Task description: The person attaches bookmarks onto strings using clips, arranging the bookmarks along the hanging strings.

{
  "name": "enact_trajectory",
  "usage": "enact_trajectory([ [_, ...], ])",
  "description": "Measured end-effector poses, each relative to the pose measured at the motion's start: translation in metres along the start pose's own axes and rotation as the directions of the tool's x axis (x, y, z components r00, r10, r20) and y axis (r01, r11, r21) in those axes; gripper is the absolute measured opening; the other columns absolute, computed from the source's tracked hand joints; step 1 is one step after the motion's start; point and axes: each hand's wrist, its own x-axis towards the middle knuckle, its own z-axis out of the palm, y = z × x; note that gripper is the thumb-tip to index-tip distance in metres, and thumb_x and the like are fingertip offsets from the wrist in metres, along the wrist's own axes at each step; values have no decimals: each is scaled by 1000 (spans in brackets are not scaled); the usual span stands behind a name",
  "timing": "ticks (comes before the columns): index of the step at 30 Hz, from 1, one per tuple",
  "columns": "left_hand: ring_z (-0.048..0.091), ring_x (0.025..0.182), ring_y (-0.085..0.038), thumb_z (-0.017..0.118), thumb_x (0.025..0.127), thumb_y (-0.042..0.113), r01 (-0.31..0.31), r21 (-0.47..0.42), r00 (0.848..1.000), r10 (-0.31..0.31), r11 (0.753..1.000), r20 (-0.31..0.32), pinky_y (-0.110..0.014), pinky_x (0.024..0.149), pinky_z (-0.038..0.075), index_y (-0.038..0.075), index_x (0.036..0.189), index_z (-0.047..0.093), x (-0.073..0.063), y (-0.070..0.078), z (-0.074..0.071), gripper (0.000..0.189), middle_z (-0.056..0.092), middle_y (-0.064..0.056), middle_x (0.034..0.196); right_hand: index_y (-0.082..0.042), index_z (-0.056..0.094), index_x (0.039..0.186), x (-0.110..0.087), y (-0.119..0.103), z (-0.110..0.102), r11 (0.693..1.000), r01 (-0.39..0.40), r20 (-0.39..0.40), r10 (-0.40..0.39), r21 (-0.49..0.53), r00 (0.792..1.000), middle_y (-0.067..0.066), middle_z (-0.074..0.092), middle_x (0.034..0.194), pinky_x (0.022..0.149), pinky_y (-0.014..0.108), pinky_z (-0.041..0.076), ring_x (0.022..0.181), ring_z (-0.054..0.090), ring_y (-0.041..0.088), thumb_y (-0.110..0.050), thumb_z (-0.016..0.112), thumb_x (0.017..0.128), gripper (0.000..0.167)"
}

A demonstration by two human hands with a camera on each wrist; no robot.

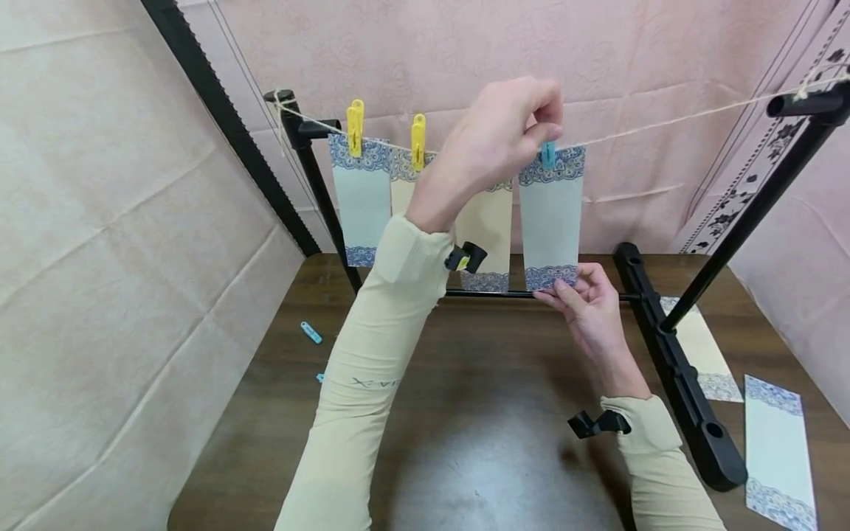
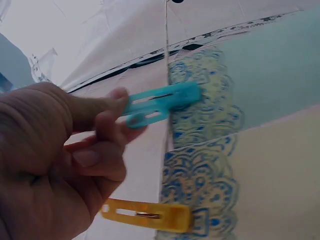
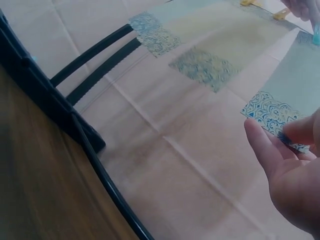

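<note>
A pale blue paper card (image 1: 551,214) with lace-patterned ends hangs from a string (image 1: 654,131). At its top edge my left hand (image 1: 494,133) pinches a blue clothespin (image 2: 165,100), thumb and fingers on its handles; the clip's nose sits over the string and card. Lower down, my right hand (image 1: 591,313) holds the card's bottom edge between thumb and fingers. To the left hang a cream card (image 1: 488,232), another cream card partly hidden by my left arm, and a pale blue card (image 1: 361,195). Yellow clothespins (image 1: 355,129) grip the string there.
A black stand (image 1: 684,383) carries the string between two posts. Right of its foot lie a cream card (image 1: 707,354) and a pale blue card (image 1: 777,450). A loose blue clothespin (image 1: 311,332) rests on the brown table (image 1: 478,442), left of my left sleeve.
</note>
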Motion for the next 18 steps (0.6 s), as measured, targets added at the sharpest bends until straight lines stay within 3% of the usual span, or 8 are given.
enact_trajectory([
  [8, 55, 97, -9, 52, 102, 27, 4, 25, 999, -3, 1000, -44, -17, 80, 46, 18, 124, 62, -10, -7, 3, 26, 62, 3, 126, -4, 52, 116, 3, 3, -2, 995, -50, 37, 53, -82, 998, 6, 70, 122, 83, 37, 57, 106, 70, 20, 4, 55, 96, 22],
  [11, 53, 96, -9, 51, 102, 27, -54, 37, 994, 57, 998, -92, -17, 81, 43, 17, 125, 62, -19, -9, 3, 28, 63, 2, 125, -3, 53, 118, 2, 0, -7, 990, -76, 45, 82, -122, 996, 6, 70, 121, 83, 36, 58, 104, 71, 21, 3, 54, 97, 22],
  [18, 49, 76, -9, 53, 102, 24, -214, 16, 965, 214, 977, -151, -17, 74, 43, 11, 121, 65, -49, -17, 3, 27, 65, -1, 116, -1, 51, 116, 0, -9, -17, 979, -110, 48, 120, -172, 992, 9, 73, 115, 80, 36, 59, 97, 74, 24, 0, 53, 98, 18],
])
